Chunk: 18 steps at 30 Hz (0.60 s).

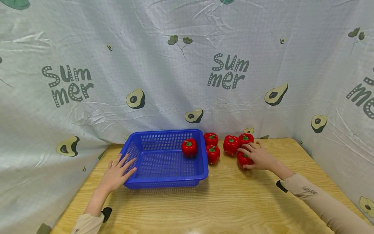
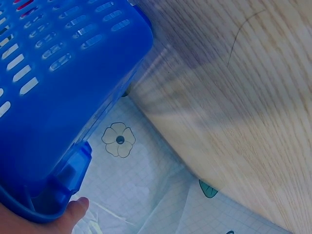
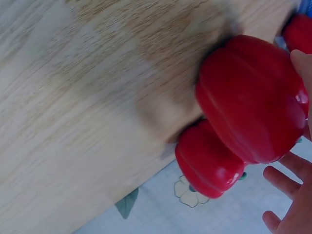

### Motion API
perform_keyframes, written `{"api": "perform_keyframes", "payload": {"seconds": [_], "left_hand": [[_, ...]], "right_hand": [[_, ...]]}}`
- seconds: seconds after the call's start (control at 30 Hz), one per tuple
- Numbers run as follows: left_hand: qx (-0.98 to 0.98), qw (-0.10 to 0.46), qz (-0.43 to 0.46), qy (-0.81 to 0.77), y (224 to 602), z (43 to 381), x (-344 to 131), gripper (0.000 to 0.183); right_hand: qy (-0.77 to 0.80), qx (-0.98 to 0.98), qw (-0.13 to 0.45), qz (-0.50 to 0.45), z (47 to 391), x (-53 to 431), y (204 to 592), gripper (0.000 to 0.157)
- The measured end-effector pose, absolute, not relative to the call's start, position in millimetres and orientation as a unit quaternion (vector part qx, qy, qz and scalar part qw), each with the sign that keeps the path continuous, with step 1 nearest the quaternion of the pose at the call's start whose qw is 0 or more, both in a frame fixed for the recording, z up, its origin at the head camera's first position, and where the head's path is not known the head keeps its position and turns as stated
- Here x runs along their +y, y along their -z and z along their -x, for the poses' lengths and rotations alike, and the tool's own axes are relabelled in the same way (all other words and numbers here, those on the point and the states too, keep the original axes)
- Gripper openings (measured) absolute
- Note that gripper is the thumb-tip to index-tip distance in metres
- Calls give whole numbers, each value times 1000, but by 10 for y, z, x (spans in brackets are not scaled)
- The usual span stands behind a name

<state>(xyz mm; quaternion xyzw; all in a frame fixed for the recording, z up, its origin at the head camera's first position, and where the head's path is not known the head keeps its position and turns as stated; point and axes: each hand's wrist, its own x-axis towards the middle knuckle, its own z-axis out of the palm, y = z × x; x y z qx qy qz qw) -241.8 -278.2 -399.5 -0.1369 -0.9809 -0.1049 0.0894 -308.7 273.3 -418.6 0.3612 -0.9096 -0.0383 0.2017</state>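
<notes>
My left hand (image 1: pixel 115 174) rests at the left rim of a blue plastic basket (image 1: pixel 166 179), its fingers spread and fairly straight. In the left wrist view, a fingertip (image 2: pixel 82 204) shows beside the basket's corner. Inside the basket, toward its right end, sits one red bell pepper (image 1: pixel 189 148). My right hand (image 1: pixel 259 157) grips another red bell pepper (image 3: pixel 251 100) on the table, thumb on one side and fingers over the other, partly hiding it. Right behind that pepper is a further red bell pepper (image 3: pixel 207 158); a third red bell pepper (image 1: pixel 231 145) stands just left of them.
Two more red bell peppers, a rear pepper (image 1: pixel 210 139) and a front pepper (image 1: pixel 213 154), stand against the basket's right side. The wooden table (image 1: pixel 233 201) ends at a patterned cloth (image 1: pixel 163 81) hanging behind it and along both sides.
</notes>
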Motion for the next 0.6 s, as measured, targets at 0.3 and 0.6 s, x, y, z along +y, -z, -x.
{"api": "perform_keyframes", "payload": {"seconds": [0.3, 0.6], "left_hand": [[-981, 90, 136, 106, 3994, 2408, -2787, 58], [-980, 92, 134, 111, 3999, 2398, -2779, 57]], "right_hand": [[42, -926, 153, -342, 3113, 2764, 4226, 73], [63, -924, 150, -346, 3129, 2779, 4267, 72]]}}
